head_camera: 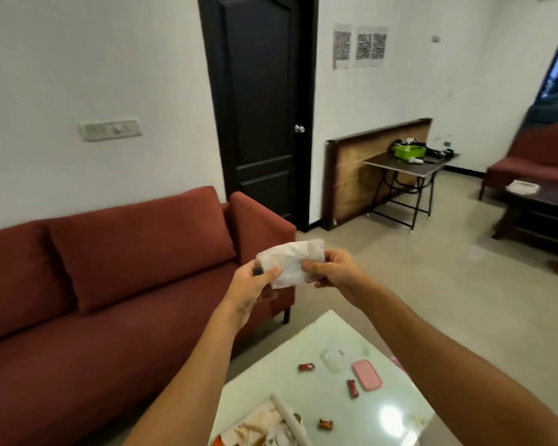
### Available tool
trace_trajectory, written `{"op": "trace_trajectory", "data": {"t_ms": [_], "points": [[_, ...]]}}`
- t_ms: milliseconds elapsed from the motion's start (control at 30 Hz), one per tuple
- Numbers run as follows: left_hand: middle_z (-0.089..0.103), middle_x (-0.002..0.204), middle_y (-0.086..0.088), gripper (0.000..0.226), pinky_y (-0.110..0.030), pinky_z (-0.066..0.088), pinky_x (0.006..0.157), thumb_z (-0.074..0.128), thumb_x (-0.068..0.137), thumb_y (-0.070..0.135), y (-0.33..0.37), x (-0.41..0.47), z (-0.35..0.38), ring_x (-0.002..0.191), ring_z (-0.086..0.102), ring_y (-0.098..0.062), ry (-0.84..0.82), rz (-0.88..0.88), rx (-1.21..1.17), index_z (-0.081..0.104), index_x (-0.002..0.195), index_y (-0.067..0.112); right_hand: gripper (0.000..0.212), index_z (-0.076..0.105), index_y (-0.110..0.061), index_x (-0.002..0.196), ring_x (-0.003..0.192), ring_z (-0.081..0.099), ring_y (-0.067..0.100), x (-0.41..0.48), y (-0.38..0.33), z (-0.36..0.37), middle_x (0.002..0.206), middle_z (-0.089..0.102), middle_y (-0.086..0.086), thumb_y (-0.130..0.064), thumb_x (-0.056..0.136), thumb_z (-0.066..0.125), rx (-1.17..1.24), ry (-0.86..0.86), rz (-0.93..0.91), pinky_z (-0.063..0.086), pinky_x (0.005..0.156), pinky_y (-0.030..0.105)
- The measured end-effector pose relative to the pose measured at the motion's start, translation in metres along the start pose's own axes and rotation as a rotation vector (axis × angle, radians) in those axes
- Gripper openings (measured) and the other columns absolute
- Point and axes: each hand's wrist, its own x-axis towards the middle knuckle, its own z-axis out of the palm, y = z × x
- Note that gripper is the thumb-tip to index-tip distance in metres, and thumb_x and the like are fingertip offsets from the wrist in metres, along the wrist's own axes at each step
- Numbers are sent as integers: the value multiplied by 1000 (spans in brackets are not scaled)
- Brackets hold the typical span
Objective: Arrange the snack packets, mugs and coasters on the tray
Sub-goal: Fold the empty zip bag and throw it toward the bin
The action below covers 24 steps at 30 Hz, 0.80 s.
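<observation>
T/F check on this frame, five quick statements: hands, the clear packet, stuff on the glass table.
1. Both hands grip the crinkled clear plastic packet. True: left hand and right hand each pinch one end.
2. The packet rests on the pale glass-topped table. False: it is held in the air above the floor, beyond the table.
3. Three small red-brown wrapped candies lie on the table. True.
4. The flat pink rectangular case sits on the red sofa. False: it lies on the table.
5. The dark door is open. False: it is shut.
</observation>
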Motion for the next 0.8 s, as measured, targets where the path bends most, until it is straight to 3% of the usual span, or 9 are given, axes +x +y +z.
{"op": "trace_trajectory", "data": {"t_ms": [100, 300, 400, 500, 667, 800], "points": [[78, 90, -4, 27, -20, 55, 56, 82, 85, 19, -19, 27, 49, 66, 69, -6, 10, -13, 92, 73, 109, 9, 37, 73, -12, 107, 82, 77, 19, -3, 25, -57, 96, 79, 6, -28, 77, 86, 1, 59, 43, 56, 62, 22], [73, 66, 6, 23, -17, 49, 45, 88, 78, 19, -72, 100, 163, 49, 64, -2, -8, -100, 138, 75, 94, 7, 46, 72, -4, 111, 78, 75, 18, 10, 90, -173, 93, 78, 8, -31, 76, 83, 132, 146, 99, 54, 57, 21], [70, 59, 9, 20, -18, 46, 45, 89, 77, 20, -112, 138, 226, 45, 59, -1, 11, -179, 159, 75, 88, 11, 37, 71, 0, 116, 78, 75, 18, 29, 130, -239, 96, 77, 11, -22, 86, 76, 165, 162, 169, 55, 56, 21], [71, 61, 9, 19, -17, 46, 45, 88, 77, 20, -159, 176, 286, 47, 60, -1, 14, -273, 188, 74, 88, 13, 29, 70, 0, 119, 81, 75, 20, 47, 178, -306, 99, 75, 11, -14, 93, 69, 153, 160, 255, 56, 61, 25], [70, 77, 1, 9, -13, 49, 47, 80, 87, 18, -248, 226, 369, 63, 60, -10, -7, -460, 210, 71, 89, 19, 25, 69, -1, 117, 83, 73, 19, 71, 276, -380, 98, 73, 10, -15, 97, 66, 119, 219, 383, 55, 71, 34], [69, 81, -2, 6, -15, 48, 45, 76, 90, 14, -340, 247, 423, 58, 62, -8, 16, -559, 214, 71, 91, 17, 19, 69, 0, 113, 72, 70, 20, 82, 373, -414, 89, 71, 10, -9, 97, 64, 201, 347, 511, 59, 61, 30]]}}
